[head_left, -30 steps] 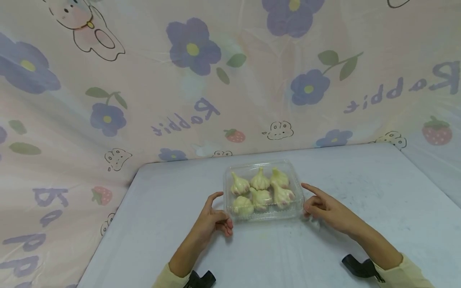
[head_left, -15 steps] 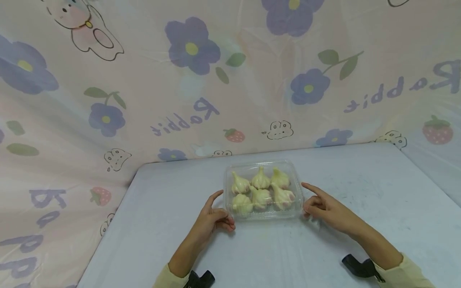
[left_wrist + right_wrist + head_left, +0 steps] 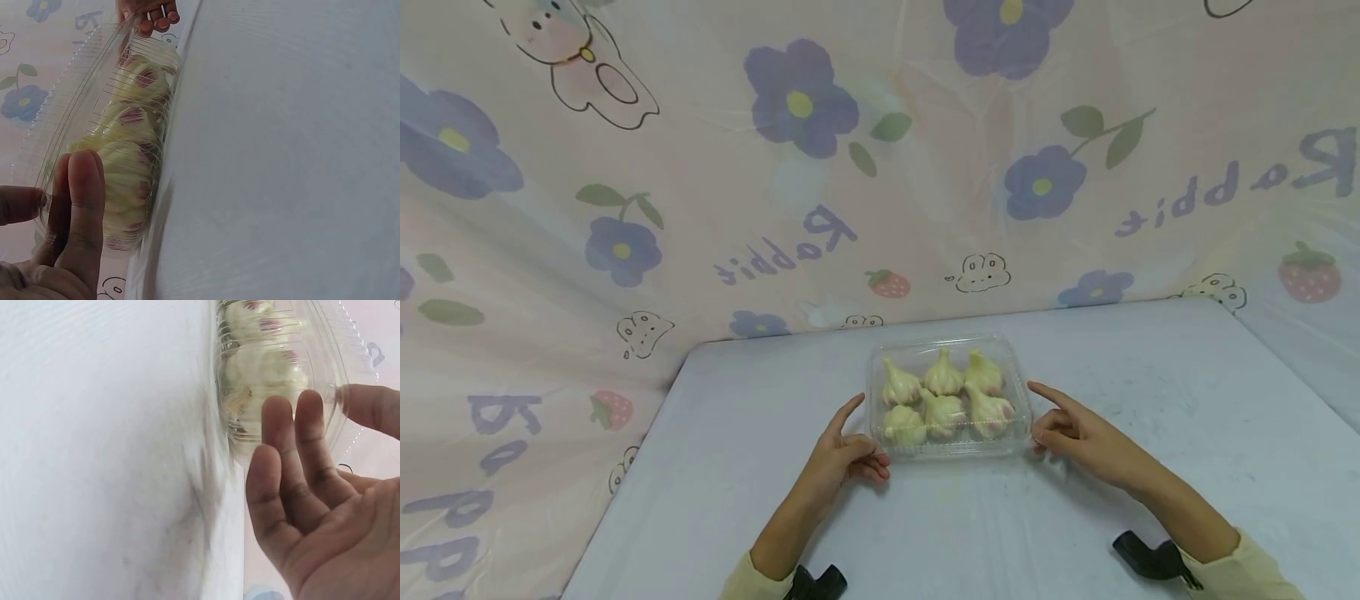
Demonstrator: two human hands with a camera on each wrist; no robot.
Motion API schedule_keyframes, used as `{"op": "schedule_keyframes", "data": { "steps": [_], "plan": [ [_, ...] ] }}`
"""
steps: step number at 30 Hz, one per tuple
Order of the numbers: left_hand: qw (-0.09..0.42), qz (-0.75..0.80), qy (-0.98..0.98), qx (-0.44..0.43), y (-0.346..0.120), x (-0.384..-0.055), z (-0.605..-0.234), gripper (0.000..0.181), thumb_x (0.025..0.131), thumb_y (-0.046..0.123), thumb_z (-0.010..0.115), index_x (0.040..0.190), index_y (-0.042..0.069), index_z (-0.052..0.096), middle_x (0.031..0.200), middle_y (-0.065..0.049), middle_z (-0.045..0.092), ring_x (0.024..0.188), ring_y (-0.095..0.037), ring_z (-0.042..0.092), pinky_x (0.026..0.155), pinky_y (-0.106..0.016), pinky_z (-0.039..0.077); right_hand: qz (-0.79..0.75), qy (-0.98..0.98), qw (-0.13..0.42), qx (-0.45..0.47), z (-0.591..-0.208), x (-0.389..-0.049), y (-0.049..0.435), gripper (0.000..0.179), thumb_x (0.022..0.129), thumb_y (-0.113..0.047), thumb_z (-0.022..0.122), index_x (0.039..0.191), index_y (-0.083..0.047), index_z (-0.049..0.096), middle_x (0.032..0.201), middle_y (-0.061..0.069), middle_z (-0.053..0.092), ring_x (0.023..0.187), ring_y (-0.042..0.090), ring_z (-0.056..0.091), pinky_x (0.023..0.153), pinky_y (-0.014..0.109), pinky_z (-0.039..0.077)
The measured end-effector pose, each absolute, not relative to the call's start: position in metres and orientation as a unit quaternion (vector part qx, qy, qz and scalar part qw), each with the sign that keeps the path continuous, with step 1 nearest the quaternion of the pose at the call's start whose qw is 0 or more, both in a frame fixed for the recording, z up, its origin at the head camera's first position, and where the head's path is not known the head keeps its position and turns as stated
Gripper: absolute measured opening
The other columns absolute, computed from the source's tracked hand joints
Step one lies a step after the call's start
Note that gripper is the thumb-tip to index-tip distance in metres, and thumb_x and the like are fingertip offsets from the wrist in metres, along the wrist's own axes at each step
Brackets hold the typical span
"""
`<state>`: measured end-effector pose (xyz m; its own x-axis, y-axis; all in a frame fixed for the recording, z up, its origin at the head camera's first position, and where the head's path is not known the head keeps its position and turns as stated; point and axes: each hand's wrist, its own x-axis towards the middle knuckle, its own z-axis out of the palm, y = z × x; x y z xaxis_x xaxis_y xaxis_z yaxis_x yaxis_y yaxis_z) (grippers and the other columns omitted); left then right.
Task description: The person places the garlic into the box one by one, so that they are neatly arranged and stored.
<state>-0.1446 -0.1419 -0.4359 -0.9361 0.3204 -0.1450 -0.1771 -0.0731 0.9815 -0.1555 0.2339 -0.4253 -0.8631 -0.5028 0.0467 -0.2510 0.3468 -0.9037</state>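
Note:
A clear plastic box (image 3: 958, 447) with several garlic bulbs (image 3: 942, 414) inside rests on the white table. My left hand (image 3: 833, 467) is at its near left corner, thumb and curled fingers lightly pinching the rim, index finger stretched along the side. At the right side my right hand (image 3: 1078, 437) holds the rim likewise, with its index finger pointing forward. In the left wrist view, the ridged box wall (image 3: 159, 112) stands just behind the fingers. In the right wrist view, the thumb (image 3: 375, 407) meets the rim and the other fingertips lie beneath it.
A white-covered table (image 3: 760, 400) spreads around the box. Behind it hangs a pale curtain (image 3: 917, 208) printed with flowers and rabbits. Black wrist-camera mounts (image 3: 1150, 557) sit at both sleeves.
The fingers of my left hand have shifted slightly forward and right against the box, whose near left part moved a touch. My right hand has stayed in place.

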Motion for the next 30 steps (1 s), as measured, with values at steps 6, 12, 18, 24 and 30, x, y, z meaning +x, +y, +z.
{"op": "schedule_keyframes", "data": {
  "steps": [6, 12, 18, 24, 30],
  "plan": [
    [0.169, 0.726, 0.664, 0.054, -0.142, -0.146, -0.436, 0.079, 0.094, 0.001, 0.053, 0.16, 0.025, 0.015, 0.08, -0.002, 0.073, 0.069, -0.016, 0.072, 0.069, -0.03, 0.061, -0.517, 0.816, 0.118, -0.23, -0.425, -0.155, 0.234, 0.07, 0.104, -0.018, 0.052, 0.158, 0.001, 0.01, 0.104, 0.018, 0.067, 0.09, 0.012, 0.067, 0.076, 0.025, 0.053],
    [0.166, 0.721, 0.671, 0.051, -0.143, -0.148, -0.438, 0.078, 0.095, 0.003, 0.054, 0.16, 0.026, 0.017, 0.082, -0.003, 0.073, 0.07, -0.017, 0.072, 0.069, -0.031, 0.061, -0.503, 0.827, 0.115, -0.221, -0.424, -0.157, 0.234, 0.071, 0.104, -0.021, 0.052, 0.158, -0.001, 0.012, 0.105, 0.015, 0.068, 0.091, 0.01, 0.067, 0.077, 0.023, 0.053],
    [0.161, 0.707, 0.687, 0.04, -0.145, -0.147, -0.438, 0.076, 0.095, 0.004, 0.055, 0.158, 0.026, 0.02, 0.087, -0.011, 0.074, 0.07, -0.019, 0.072, 0.067, -0.034, 0.061, -0.494, 0.835, 0.125, -0.207, -0.425, -0.156, 0.234, 0.071, 0.103, -0.024, 0.054, 0.159, -0.005, 0.014, 0.108, 0.012, 0.067, 0.093, 0.009, 0.066, 0.078, 0.023, 0.053],
    [0.175, 0.678, 0.713, 0.046, -0.154, -0.15, -0.429, 0.068, 0.099, 0.011, 0.054, 0.158, 0.022, 0.021, 0.093, -0.015, 0.073, 0.074, -0.022, 0.073, 0.068, -0.035, 0.061, -0.442, 0.871, 0.098, -0.193, -0.422, -0.16, 0.24, 0.066, 0.103, -0.031, 0.054, 0.158, -0.01, 0.024, 0.113, 0.005, 0.067, 0.097, 0.006, 0.065, 0.077, 0.024, 0.053],
    [0.173, 0.625, 0.76, 0.051, -0.169, -0.165, -0.419, 0.056, 0.104, 0.015, 0.046, 0.157, 0.016, 0.027, 0.095, -0.011, 0.07, 0.08, -0.025, 0.073, 0.066, -0.034, 0.061, -0.369, 0.909, 0.064, -0.186, -0.425, -0.174, 0.259, 0.058, 0.103, -0.032, 0.055, 0.152, -0.007, 0.037, 0.118, 0.008, 0.066, 0.102, 0.02, 0.066, 0.078, 0.028, 0.055]
  ]
}}
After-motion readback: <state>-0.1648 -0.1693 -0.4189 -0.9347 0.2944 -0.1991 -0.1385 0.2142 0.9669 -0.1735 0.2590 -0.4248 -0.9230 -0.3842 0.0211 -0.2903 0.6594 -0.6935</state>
